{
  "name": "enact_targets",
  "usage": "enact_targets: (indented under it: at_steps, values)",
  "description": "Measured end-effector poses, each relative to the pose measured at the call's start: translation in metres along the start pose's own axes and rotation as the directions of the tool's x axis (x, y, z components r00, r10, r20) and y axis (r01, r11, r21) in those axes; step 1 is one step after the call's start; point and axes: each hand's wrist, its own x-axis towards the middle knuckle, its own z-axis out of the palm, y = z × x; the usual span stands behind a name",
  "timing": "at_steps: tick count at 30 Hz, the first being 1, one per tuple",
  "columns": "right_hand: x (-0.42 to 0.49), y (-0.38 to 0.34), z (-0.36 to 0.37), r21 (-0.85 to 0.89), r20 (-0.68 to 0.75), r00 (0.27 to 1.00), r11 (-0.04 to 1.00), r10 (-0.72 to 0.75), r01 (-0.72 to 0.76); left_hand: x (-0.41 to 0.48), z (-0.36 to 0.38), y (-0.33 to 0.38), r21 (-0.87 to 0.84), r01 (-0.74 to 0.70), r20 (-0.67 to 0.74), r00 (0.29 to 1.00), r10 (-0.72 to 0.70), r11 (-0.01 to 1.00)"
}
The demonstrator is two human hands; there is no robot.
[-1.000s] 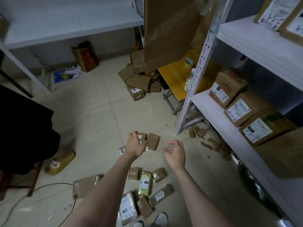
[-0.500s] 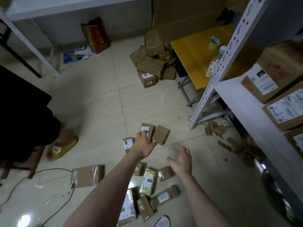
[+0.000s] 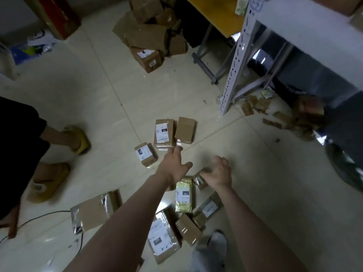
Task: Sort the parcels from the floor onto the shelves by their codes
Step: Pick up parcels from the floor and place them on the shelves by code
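Several brown parcels lie scattered on the tiled floor. A labelled parcel and a plain brown one lie side by side just beyond my left hand, which reaches down with fingers spread and holds nothing. A smaller labelled parcel lies to its left. My right hand hovers open above a small parcel and a yellow-green packet. More parcels lie near my feet. The white shelf stands at the upper right.
Another person's feet in yellow slippers stand at the left. A cable runs over the floor at lower left. A heap of boxes sits beside a yellow table. Cardboard scraps lie under the shelf upright.
The view has dropped closer to the floor. Both hands have lowered toward the parcels; my left hand has drawn back slightly from the labelled parcel it was touching.
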Motion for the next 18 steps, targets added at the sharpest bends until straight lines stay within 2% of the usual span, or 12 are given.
enact_targets:
  at_steps: [5,11,15,18]
  values:
    - [0.034,0.041,0.066,-0.052,-0.003,0.999,0.998,0.046,-0.046,0.023,0.042,-0.058,0.048,-0.041,0.045,0.998,0.039,0.998]
    - [0.082,0.086,0.142,-0.166,0.061,0.992,0.981,0.112,-0.101,0.070,0.084,-0.109,0.013,-0.039,0.033,0.999,0.039,0.999]
    - [0.108,0.114,0.175,-0.238,0.069,0.998,0.971,0.014,0.003,0.098,0.104,-0.131,-0.016,-0.031,0.035,0.999,0.032,0.999]
    - [0.119,0.127,0.188,-0.362,0.087,0.995,0.929,-0.043,0.072,0.111,0.113,-0.142,-0.060,-0.005,0.032,0.999,0.007,0.998]
